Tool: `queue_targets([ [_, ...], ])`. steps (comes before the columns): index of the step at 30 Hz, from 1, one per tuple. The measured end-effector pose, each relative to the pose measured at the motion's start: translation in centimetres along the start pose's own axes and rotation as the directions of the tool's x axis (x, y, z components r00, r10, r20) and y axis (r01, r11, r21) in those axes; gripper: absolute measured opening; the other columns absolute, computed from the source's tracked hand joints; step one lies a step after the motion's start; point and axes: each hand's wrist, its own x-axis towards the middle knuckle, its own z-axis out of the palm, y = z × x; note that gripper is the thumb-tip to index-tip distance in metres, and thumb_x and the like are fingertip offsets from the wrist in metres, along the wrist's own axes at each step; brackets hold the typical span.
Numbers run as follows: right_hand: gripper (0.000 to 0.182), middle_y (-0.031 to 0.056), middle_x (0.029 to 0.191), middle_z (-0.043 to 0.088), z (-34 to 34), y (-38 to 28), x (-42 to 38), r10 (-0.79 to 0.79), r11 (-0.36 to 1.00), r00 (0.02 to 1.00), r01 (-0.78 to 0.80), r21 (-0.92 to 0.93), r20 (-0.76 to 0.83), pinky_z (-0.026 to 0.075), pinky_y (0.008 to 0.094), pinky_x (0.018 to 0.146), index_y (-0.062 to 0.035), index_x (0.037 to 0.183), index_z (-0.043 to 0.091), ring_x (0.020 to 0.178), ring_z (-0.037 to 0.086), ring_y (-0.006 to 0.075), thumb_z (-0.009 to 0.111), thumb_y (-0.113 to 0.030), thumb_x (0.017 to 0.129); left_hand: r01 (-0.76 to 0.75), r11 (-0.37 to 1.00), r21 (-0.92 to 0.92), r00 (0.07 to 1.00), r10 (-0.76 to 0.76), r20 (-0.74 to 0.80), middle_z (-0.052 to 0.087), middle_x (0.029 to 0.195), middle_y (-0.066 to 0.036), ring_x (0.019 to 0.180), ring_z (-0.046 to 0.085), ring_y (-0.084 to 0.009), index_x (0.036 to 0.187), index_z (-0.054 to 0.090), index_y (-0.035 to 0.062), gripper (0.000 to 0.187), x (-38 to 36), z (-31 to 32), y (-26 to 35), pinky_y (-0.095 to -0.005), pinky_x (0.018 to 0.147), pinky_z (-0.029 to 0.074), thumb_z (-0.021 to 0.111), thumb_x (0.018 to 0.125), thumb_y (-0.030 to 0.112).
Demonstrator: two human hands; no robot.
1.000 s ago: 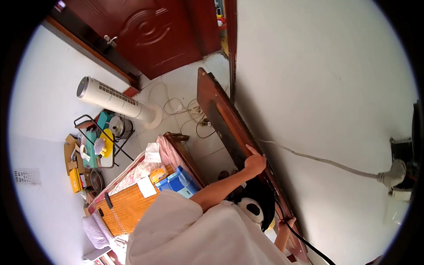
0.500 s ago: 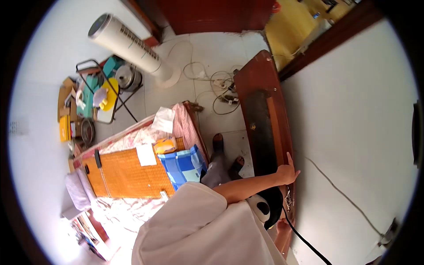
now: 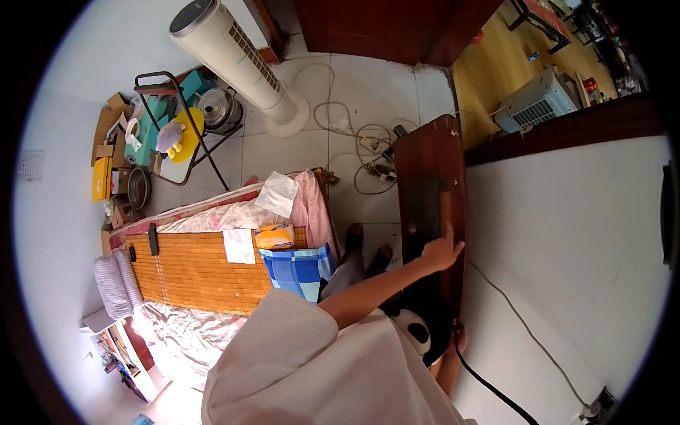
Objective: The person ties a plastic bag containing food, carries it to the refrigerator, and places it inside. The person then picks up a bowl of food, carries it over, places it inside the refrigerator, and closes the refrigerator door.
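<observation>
My left hand [image 3: 442, 253] is stretched across my body over a long dark-red wooden piece of furniture [image 3: 430, 152] by the wall. Its index finger points toward the far end and its thumb stands apart; it appears to touch the wood near the wall-side edge. My right hand [image 3: 460, 338] is at the same edge, closer to me. Most of its fingers are hidden, partly by a black cord [image 3: 489, 386]. Between my arms sits a black-and-white panda-like plush [image 3: 414, 329], partly covered by my shirt.
To the left stands a bed with an orange woven mat [image 3: 198, 273] and a blue checked pillow [image 3: 294, 271]. Cables and power strips [image 3: 379, 170] lie on the tiled floor. Beyond are a tower fan [image 3: 244, 60], a folding chair [image 3: 185, 142] and a red door [image 3: 382, 28].
The view has tilted upward, showing more of the room beyond the doorway. My left hand has moved from the wall-side edge inward and farther along the wood. The right hand shows slightly higher.
</observation>
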Motion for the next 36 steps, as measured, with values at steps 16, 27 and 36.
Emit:
queue_targets([
  [16,0.032,0.0035,0.087,0.059,4.2,-6.7,1.2,0.161,0.977,0.974,-0.135,-0.163,0.16,0.046,0.033,0.08,-0.0106,0.094,0.054,0.078,0.056,0.0191,0.039,-0.037,0.102,-0.058,0.988,0.14,0.993,0.043,0.112,0.064,0.07,-0.02,0.05,0.056,-0.0305,0.148,-0.007,-0.0076,0.081,11.2,4.7,5.9,-0.0421,0.048,0.048,0.039,0.102,0.04],
  [27,0.03,0.0081,0.103,0.06,4.1,-8.3,2.8,0.205,0.955,0.948,-0.14,-0.261,0.244,0.047,0.0353,0.086,-0.0094,0.109,0.055,0.096,0.057,0.021,0.049,-0.036,0.099,-0.043,0.963,0.266,0.979,-0.012,0.203,0.065,0.076,-0.02,0.063,0.061,-0.034,0.149,-0.007,-0.0076,0.081,12.6,4.8,9.0,-0.0444,0.059,0.05,0.04,0.102,0.038],
  [36,0.029,0.0023,0.08,0.063,15.4,-6.4,4.5,0.345,0.823,0.879,-0.115,-0.556,0.328,0.05,0.03,0.062,-0.0102,0.1,0.058,0.07,0.06,0.0161,0.054,-0.039,0.097,-0.15,0.977,-0.15,0.988,0.142,-0.061,0.066,0.102,-0.023,0.075,0.064,-0.034,0.153,0.015,0.0069,0.069,11.9,1.5,-4.1,-0.0447,0.068,0.051,0.046,0.099,0.038],
])
